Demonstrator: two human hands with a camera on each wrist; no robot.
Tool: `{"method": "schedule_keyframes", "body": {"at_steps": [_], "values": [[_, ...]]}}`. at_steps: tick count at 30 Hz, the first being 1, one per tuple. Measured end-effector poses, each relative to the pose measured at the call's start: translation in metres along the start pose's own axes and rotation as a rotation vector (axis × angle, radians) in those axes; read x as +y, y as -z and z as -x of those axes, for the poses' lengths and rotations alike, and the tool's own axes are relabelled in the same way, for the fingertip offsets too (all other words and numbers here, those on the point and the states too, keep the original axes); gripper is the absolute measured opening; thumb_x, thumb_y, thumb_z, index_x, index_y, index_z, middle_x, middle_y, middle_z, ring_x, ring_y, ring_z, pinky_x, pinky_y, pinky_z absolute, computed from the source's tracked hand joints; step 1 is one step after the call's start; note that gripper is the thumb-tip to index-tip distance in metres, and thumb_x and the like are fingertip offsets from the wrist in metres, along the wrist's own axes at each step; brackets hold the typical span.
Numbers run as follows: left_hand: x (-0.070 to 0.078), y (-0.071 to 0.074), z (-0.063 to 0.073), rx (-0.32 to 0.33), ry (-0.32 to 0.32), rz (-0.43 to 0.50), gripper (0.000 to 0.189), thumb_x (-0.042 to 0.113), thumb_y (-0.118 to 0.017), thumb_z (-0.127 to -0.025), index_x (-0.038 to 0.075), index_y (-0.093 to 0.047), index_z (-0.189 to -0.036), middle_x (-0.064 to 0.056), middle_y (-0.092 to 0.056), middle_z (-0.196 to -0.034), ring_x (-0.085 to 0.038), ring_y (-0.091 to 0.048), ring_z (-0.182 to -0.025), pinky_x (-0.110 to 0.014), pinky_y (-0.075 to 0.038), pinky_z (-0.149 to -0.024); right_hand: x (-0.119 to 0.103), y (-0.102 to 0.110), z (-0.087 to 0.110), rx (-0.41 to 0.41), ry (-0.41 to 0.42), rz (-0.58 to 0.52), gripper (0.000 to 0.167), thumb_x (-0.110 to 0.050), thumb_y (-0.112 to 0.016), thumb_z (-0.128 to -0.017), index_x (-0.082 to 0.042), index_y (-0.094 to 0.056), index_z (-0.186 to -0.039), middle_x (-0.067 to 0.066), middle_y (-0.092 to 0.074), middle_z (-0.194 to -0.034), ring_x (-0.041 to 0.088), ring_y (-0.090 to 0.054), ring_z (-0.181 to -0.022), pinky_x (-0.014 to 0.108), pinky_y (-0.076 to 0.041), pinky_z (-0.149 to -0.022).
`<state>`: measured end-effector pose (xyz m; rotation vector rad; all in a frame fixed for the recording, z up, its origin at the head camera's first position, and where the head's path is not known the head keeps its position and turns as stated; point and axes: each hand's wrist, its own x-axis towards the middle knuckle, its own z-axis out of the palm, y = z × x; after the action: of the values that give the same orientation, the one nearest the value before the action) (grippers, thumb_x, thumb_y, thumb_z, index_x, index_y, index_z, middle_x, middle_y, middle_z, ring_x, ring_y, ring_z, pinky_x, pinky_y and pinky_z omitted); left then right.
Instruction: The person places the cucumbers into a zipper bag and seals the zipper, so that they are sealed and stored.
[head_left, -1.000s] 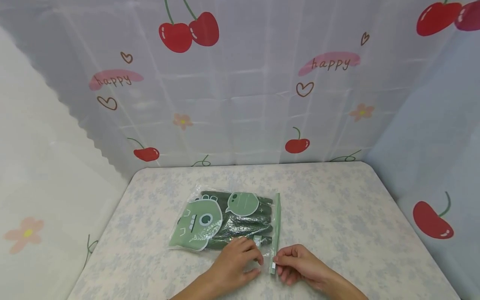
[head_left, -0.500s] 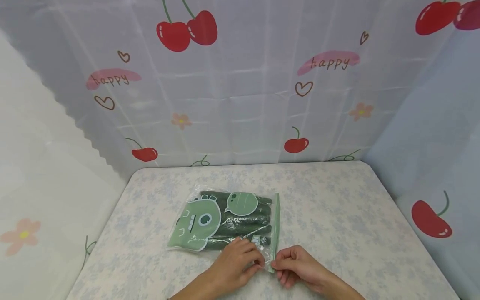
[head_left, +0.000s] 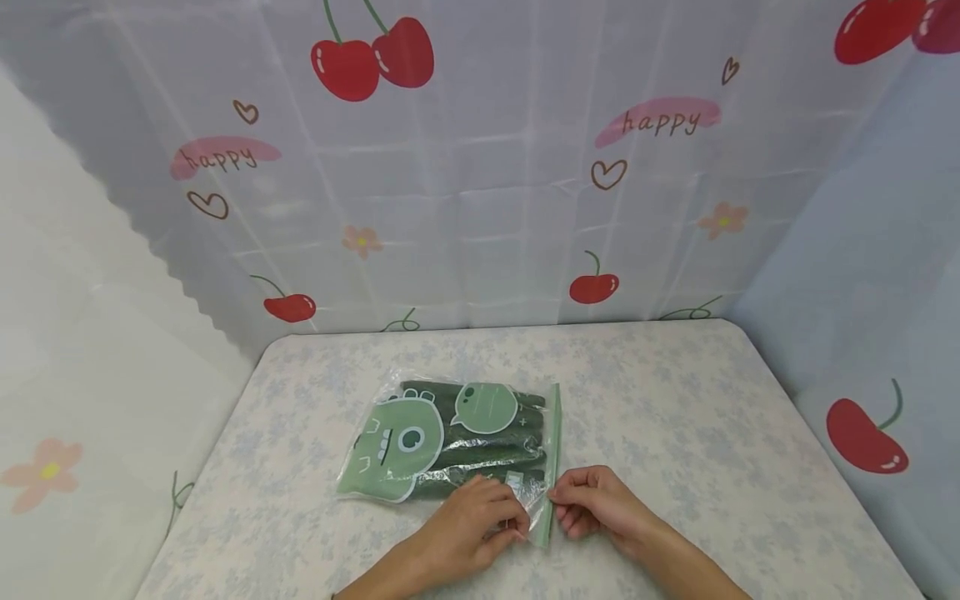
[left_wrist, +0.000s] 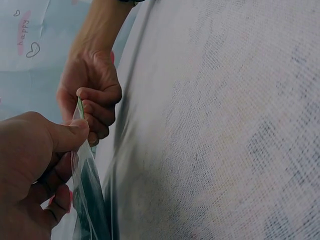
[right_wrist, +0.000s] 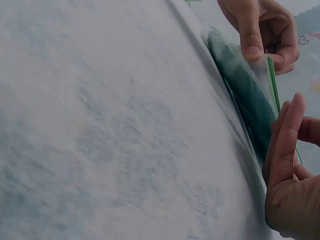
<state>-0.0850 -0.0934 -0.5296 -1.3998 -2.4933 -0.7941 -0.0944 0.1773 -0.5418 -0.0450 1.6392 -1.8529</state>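
Note:
A clear zip bag [head_left: 390, 471] with a green cartoon monster print lies flat on the table. Inside it are several long dark green pieces [head_left: 487, 457] that look like cucumbers. Along the bag's right edge runs a green zip strip [head_left: 555, 433]. My left hand [head_left: 480, 521] pinches the near right corner between thumb and fingers, as the left wrist view of the bag [left_wrist: 90, 200] confirms. My right hand [head_left: 600, 504] pinches the zip strip a little farther up, its other fingers curled beneath. In the right wrist view, the right hand [right_wrist: 292, 185] partly hides the strip.
The table [head_left: 675, 417] has a pale floral cover and rounded far corners. A curtain [head_left: 480, 167] printed with cherries and hearts hangs behind it, with more sheeting on both sides.
My right hand has slid along the zip strip away from the near end. My left thumb has closed in on the bag's near corner. The bag has stayed nearly in place.

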Motion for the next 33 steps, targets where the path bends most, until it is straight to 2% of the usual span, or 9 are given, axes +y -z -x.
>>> {"method": "schedule_keyframes", "body": {"at_steps": [5, 15, 23, 33], "values": [[-0.001, 0.001, 0.0, -0.016, -0.01, -0.01, 0.013, 0.025, -0.084, -0.092, 0.029, -0.073, -0.093, 0.019, -0.067, -0.093, 0.004, -0.06, -0.09, -0.016, -0.046, -0.088, -0.007, 0.011, -0.01, 0.014, -0.01, -0.006, 0.014, -0.019, -0.073, -0.102, -0.008, -0.074, -0.095, -0.007, -0.074, -0.079, 0.0, -0.068, -0.064, 0.018, -0.06, -0.06], [-0.001, 0.0, 0.001, -0.046, 0.021, 0.001, 0.011, 0.028, -0.083, -0.094, 0.031, -0.072, -0.093, 0.02, -0.066, -0.093, 0.005, -0.059, -0.089, -0.015, -0.043, -0.087, -0.014, 0.029, -0.022, 0.016, -0.023, -0.043, 0.013, -0.018, -0.07, -0.105, -0.006, -0.075, -0.106, -0.005, -0.076, -0.086, 0.0, -0.072, -0.072, 0.015, -0.06, -0.064], [-0.002, 0.001, 0.001, -0.038, 0.007, 0.013, 0.011, 0.027, -0.082, -0.095, 0.031, -0.072, -0.093, 0.02, -0.066, -0.092, 0.005, -0.057, -0.086, -0.012, -0.042, -0.085, -0.022, 0.039, -0.032, 0.037, -0.007, -0.061, 0.012, -0.015, -0.067, -0.106, -0.005, -0.073, -0.108, -0.005, -0.076, -0.086, 0.0, -0.072, -0.073, 0.014, -0.06, -0.064], [-0.002, -0.003, 0.004, -0.05, 0.052, 0.044, 0.011, 0.027, -0.083, -0.094, 0.03, -0.073, -0.093, 0.019, -0.066, -0.091, 0.004, -0.057, -0.086, -0.011, -0.041, -0.083, -0.03, 0.05, -0.048, 0.086, 0.013, -0.043, 0.009, -0.011, -0.066, -0.106, -0.006, -0.074, -0.103, -0.006, -0.076, -0.083, 0.0, -0.072, -0.072, 0.014, -0.059, -0.064]]}}
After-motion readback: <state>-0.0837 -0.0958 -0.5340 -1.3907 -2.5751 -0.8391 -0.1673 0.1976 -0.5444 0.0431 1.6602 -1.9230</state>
